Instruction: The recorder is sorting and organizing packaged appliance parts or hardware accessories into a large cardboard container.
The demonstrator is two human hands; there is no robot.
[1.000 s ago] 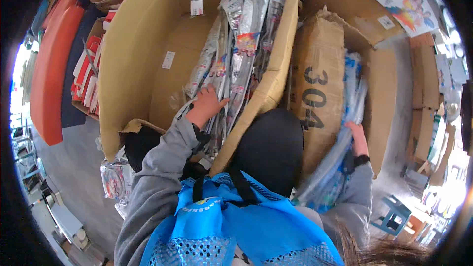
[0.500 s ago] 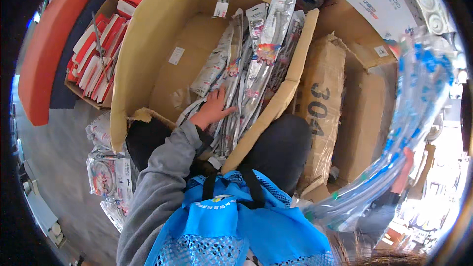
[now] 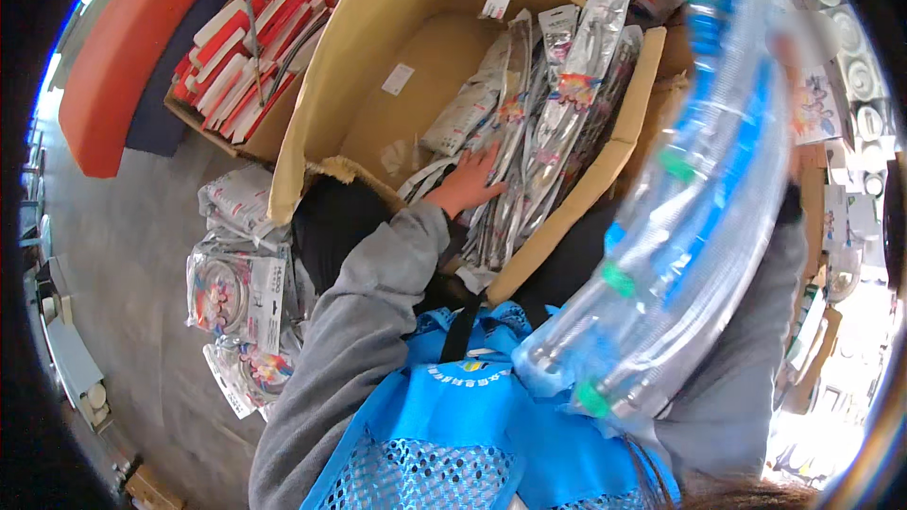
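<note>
My left hand (image 3: 468, 181) lies with spread fingers on silvery packets of metal braided hoses (image 3: 534, 146), inside an open cardboard box (image 3: 345, 66). On the right, a long bundle of hoses in clear plastic sleeves (image 3: 704, 208), with blue and green bands, arches in front of me. My right hand (image 3: 786, 52) grips it from its far right side; the fingers are blurred and partly hidden by the bundle. Its lower end, with metal fittings showing, hangs over my blue mesh vest (image 3: 453, 425).
Left of the box, a carton (image 3: 203, 118) holds red and white boxes beside an orange-red padded piece (image 3: 142, 47). Bagged coiled hoses (image 3: 231, 293) are stacked on the grey floor (image 3: 123, 274). My knees flank the box's near end. White goods line the right side.
The hose bundle has swung inward and up, now covering the brown cartons at right. My right hand rose with it. My left hand stays on the packets while the view has shifted.
</note>
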